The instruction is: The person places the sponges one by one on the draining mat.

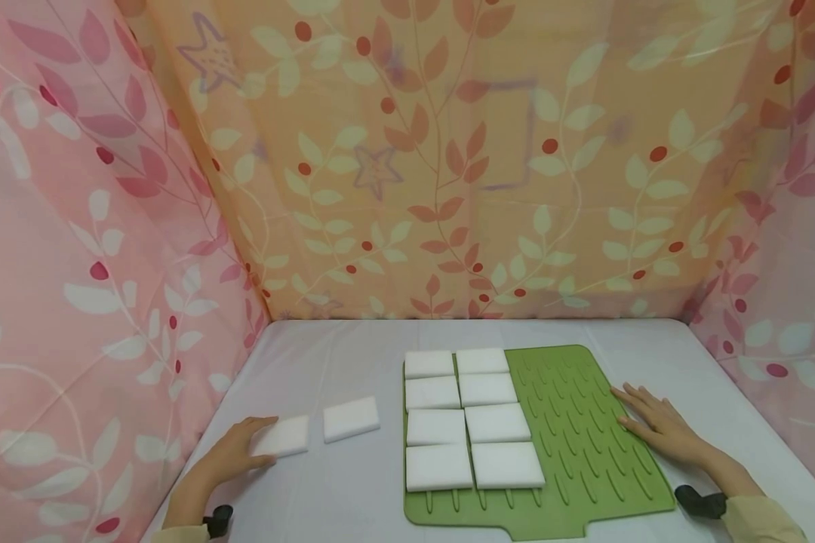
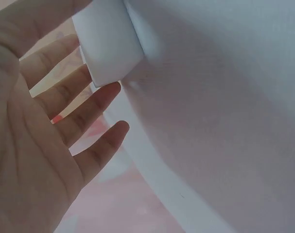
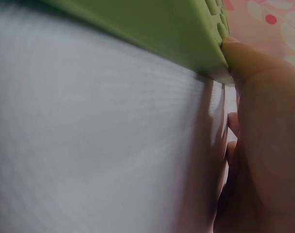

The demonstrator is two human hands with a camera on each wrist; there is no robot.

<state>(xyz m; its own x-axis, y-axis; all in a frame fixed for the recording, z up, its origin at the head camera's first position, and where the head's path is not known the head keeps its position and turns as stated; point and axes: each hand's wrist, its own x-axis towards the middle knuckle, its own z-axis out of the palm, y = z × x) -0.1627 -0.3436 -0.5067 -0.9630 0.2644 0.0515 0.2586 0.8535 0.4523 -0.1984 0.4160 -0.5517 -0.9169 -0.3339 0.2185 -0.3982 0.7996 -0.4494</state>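
Observation:
My left hand (image 1: 234,450) holds a white sponge block (image 1: 287,436) by its left end on the table, thumb along the near edge and index finger at the far edge. In the left wrist view, the fingers reach along the side of this block (image 2: 108,41). A second white sponge block (image 1: 351,419) lies loose just right of it. My right hand (image 1: 662,426) rests at the right edge of a green ridged drying mat (image 1: 604,437), fingers extended. The right wrist view shows its thumb (image 3: 251,60) touching the mat's rim (image 3: 213,58).
Several white sponge blocks (image 1: 437,467) lie in two columns on the mat's left half. Ridges show on its right half, and a spout juts from its near edge. A white cloth (image 1: 353,490) covers the table. Floral curtains (image 1: 448,151) enclose the back and both sides.

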